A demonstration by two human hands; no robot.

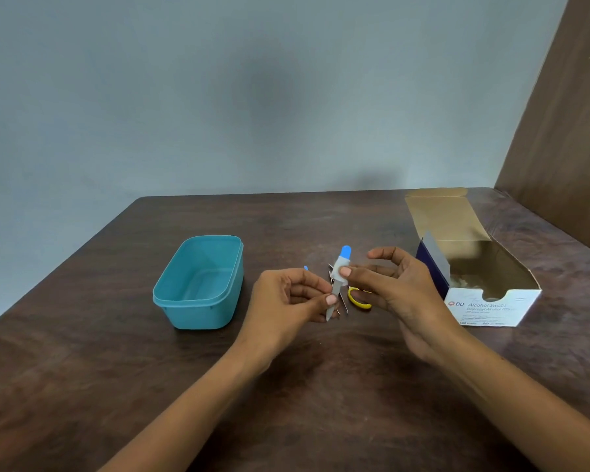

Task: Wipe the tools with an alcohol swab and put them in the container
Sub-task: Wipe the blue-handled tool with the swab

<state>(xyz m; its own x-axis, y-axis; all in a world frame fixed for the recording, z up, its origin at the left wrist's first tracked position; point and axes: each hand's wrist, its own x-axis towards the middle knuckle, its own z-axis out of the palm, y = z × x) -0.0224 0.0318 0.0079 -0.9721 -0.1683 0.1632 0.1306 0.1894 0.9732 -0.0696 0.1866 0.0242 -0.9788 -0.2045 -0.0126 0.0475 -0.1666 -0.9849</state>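
My left hand [293, 294] pinches the lower metal end of a nail file with a blue handle [345, 252], held upright above the table. Around the file's middle, my right hand [392, 284] presses a white alcohol swab [340, 270] with thumb and fingers. On the table beneath the hands lie scissors with yellow handles [359, 300] and thin metal tools [344, 305], partly hidden. Another small blue-tipped tool [306, 268] peeks out behind my left hand. The teal plastic container [198, 284] stands to the left with nothing visible inside.
An open white box of alcohol swabs [484, 301] lies at the right, its flap raised toward the back. The dark wooden table [116, 369] meets a grey wall behind and a brown panel [566, 131] at the right.
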